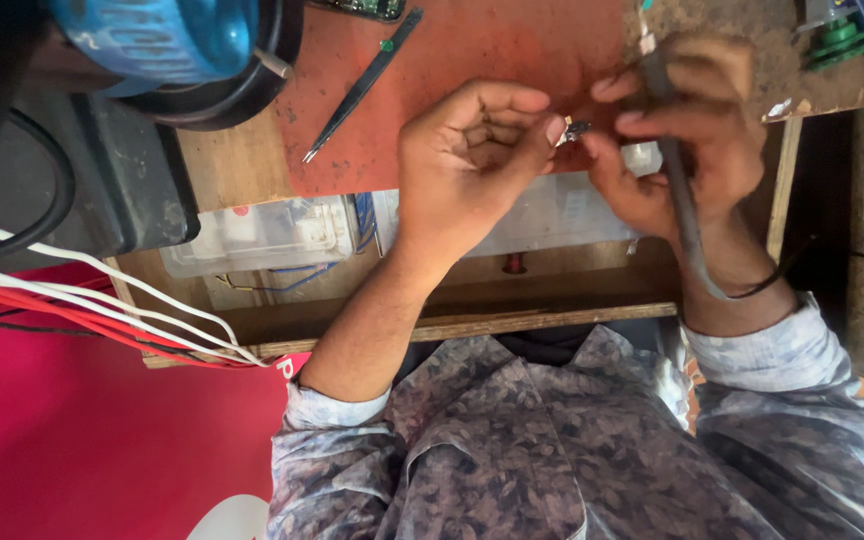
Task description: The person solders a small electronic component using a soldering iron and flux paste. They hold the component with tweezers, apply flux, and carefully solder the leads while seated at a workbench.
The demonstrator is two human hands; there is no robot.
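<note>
Wooden workbench (232, 165) with a reddish mat (472, 60) fills the upper view. Just off the mat's near edge, the left hand (472, 165) pinches a tiny metal part (574, 129) between thumb and fingertip. The right hand (687, 140), beside it, is closed around a dark cabled tool (680, 190) whose tip end lies over the mat. Tweezers (362, 85) lie on the mat. Below the mat, clear plastic boxes (262, 235) sit on a shelf, holding blue wires (365, 215). Red and white cables (102, 305) run further left.
</note>
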